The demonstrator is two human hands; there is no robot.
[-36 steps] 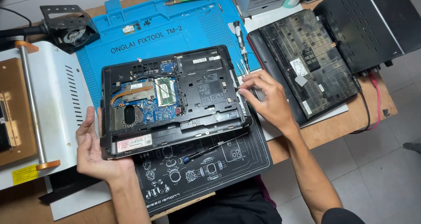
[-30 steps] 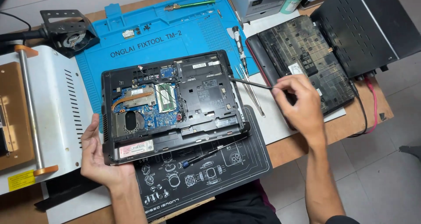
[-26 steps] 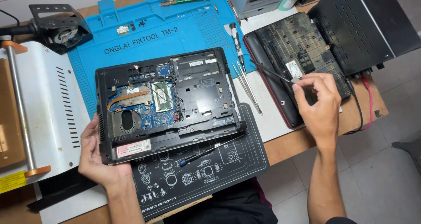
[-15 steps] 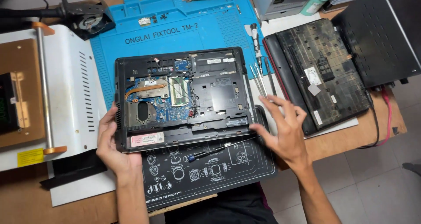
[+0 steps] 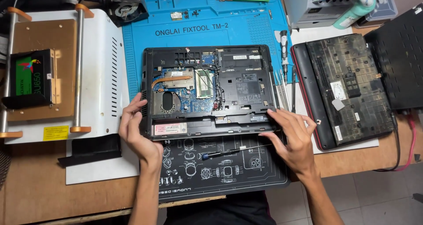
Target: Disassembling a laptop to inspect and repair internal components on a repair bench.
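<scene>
The opened laptop base (image 5: 211, 90) is gripped at 9 o'clock by the left hand (image 5: 134, 128) and at 4 o'clock by the right hand (image 5: 293, 134), fingers spread; lifting or turning it seems the step, calling for an even two-handed hold.

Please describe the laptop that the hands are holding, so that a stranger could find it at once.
Start at the blue mat in the middle of the desk. The laptop lies on its near edge, gripped by the left hand and right hand. Unlike the closed black laptop to its right, its blue board and copper pipe are exposed.
</scene>
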